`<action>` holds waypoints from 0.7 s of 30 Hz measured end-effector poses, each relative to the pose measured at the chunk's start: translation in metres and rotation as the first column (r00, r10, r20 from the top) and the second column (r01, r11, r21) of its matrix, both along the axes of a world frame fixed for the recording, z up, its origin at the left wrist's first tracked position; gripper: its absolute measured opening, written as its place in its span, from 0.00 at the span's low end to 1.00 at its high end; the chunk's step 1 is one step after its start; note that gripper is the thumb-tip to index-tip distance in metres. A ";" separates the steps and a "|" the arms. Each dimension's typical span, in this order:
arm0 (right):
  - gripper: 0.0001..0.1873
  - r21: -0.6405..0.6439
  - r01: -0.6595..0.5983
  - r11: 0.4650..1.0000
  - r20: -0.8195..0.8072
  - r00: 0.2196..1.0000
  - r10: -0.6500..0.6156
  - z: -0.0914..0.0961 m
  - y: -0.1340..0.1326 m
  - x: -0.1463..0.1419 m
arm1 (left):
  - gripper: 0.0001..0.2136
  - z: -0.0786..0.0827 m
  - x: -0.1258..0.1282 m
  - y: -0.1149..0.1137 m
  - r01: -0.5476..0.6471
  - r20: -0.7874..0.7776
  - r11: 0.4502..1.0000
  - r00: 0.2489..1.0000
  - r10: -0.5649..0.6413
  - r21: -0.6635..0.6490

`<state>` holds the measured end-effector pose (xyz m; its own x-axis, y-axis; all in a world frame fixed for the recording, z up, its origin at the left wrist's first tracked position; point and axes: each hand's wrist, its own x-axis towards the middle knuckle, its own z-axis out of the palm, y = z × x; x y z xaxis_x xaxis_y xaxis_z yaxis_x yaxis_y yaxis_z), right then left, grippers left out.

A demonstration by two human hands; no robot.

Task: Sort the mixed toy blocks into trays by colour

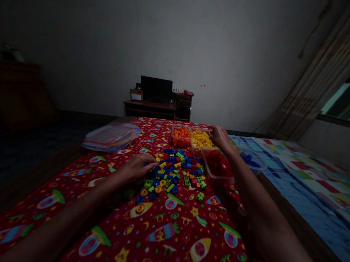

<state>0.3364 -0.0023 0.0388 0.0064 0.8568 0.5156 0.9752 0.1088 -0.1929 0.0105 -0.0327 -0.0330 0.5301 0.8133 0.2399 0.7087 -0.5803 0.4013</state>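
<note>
A mixed pile of small toy building bricks (172,172) in blue, green, yellow and red lies on a red patterned cloth. At the pile's left edge rests my left hand (140,167), its fingers closed together beside blue bricks; what they hold, if anything, is hidden. My right hand (220,137) hangs over the right rim of a clear box of yellow bricks (202,139), fingers bent and pinched, their tips too dark to make out. Left of that box stands a box of orange bricks (182,134). Under my right forearm is a box of red bricks (217,164).
A box of blue bricks (252,160) sits right of my forearm, partly hidden by it. Clear lids with coloured rims (112,137) are stacked at the left. A desk with a monitor (156,89) stands against the far wall. Quilted bedding (302,182) lies at the right.
</note>
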 end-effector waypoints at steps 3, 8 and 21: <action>0.12 -0.014 -0.144 0.990 -0.033 0.989 0.143 -0.008 -0.018 -0.019 | 0.18 0.003 -0.011 0.008 -0.046 0.016 0.999 0.999 0.046 0.027; 0.11 -0.128 -0.303 0.944 -0.037 0.953 0.301 -0.029 -0.043 -0.062 | 0.18 0.003 -0.032 0.019 -0.109 -0.042 0.994 0.993 0.109 0.013; 0.12 -0.203 -0.366 0.908 0.254 0.876 0.410 -0.091 -0.065 -0.089 | 0.20 -0.012 -0.031 0.021 0.007 -0.127 0.994 0.992 -0.021 -0.111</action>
<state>0.2471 -0.0671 -0.0523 -0.4701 0.8245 0.3151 0.8750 0.4822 0.0436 -0.0208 -0.0120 -0.0450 0.5623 0.8232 0.0786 0.7502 -0.5478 0.3704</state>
